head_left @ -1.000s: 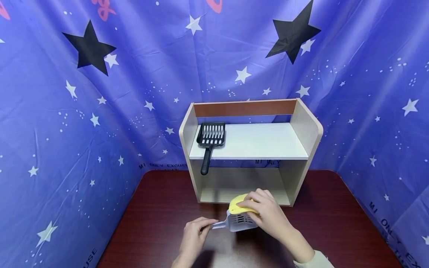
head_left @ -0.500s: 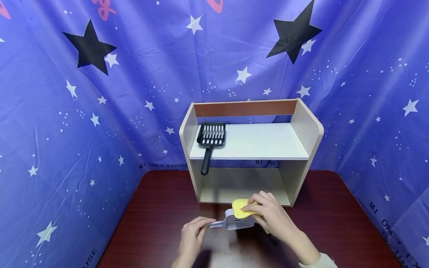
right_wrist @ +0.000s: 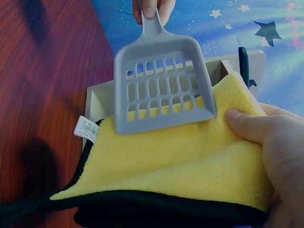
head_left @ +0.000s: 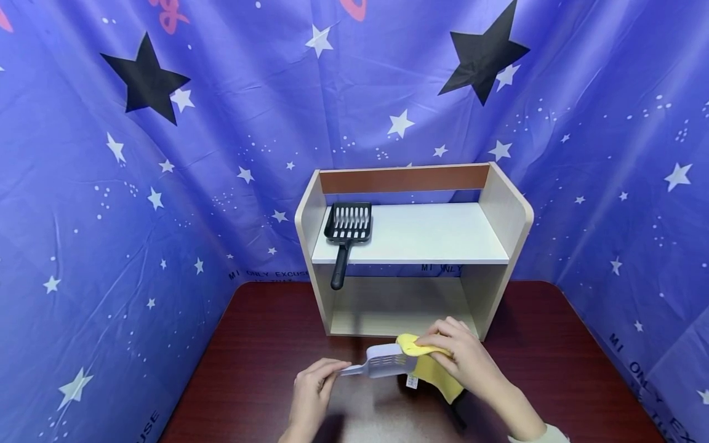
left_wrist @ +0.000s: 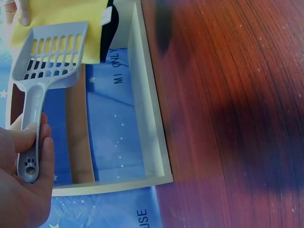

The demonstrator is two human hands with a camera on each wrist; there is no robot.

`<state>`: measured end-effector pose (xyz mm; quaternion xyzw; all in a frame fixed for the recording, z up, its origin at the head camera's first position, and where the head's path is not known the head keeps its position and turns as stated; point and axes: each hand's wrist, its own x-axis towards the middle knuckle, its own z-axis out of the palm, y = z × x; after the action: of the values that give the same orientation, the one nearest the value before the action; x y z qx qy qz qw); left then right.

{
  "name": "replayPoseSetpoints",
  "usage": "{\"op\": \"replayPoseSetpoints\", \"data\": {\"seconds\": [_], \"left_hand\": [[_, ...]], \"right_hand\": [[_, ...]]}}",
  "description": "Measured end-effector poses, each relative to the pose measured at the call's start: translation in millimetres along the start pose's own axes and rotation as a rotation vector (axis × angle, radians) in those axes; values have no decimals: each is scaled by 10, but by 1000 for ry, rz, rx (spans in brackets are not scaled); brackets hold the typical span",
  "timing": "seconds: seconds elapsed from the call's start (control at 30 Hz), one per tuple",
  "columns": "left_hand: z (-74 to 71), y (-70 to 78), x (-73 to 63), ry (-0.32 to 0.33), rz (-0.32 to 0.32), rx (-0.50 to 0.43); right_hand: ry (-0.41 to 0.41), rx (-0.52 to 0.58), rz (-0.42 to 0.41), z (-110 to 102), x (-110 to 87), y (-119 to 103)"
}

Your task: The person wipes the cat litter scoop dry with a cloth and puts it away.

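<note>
A grey slotted litter scoop (head_left: 386,363) is held above the table, its head pointing right. My left hand (head_left: 312,394) grips its handle, thumb on top; a paw-shaped hole marks the handle's end in the left wrist view. My right hand (head_left: 468,357) holds a yellow cloth (head_left: 439,376) with black edging and a white tag (right_wrist: 87,128). In the right wrist view the thumb presses on the cloth beside the scoop's front corner. The cloth lies behind the front edge and hangs down below it. The right fingers beneath the cloth are mostly hidden there.
A two-level wooden shelf (head_left: 512,258) stands at the back of the dark red table (head_left: 249,357). On its upper board lies a black slotted scoop (head_left: 348,223), its handle jutting over the front edge. Blue star-printed curtains (head_left: 266,123) surround the table.
My right hand has slid the cloth rightward along the scoop to its front end, and more of the cloth now hangs in view. The scoop and left hand have shifted slightly left.
</note>
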<state>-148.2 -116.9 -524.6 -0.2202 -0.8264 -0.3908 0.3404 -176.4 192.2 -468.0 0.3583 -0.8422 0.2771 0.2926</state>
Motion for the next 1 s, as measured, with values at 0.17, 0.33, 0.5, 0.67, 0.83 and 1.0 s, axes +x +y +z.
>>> {"op": "replayPoseSetpoints", "data": {"seconds": [0.17, 0.33, 0.5, 0.67, 0.83, 1.0], "left_hand": [[-8, 7, 30, 10, 59, -57], [41, 29, 62, 10, 160, -128], [107, 47, 59, 2, 223, -132], [131, 36, 44, 24, 227, -102], [125, 14, 19, 30, 241, -98], [109, -15, 33, 43, 245, -102]], "right_hand": [[46, 113, 97, -32, 15, 39], [28, 163, 140, -25, 109, 32], [-94, 226, 177, 4, 180, -37], [-203, 300, 201, -1, 192, -78], [-237, 342, 196, -42, 150, -70], [-215, 336, 174, -64, 139, -43]]}}
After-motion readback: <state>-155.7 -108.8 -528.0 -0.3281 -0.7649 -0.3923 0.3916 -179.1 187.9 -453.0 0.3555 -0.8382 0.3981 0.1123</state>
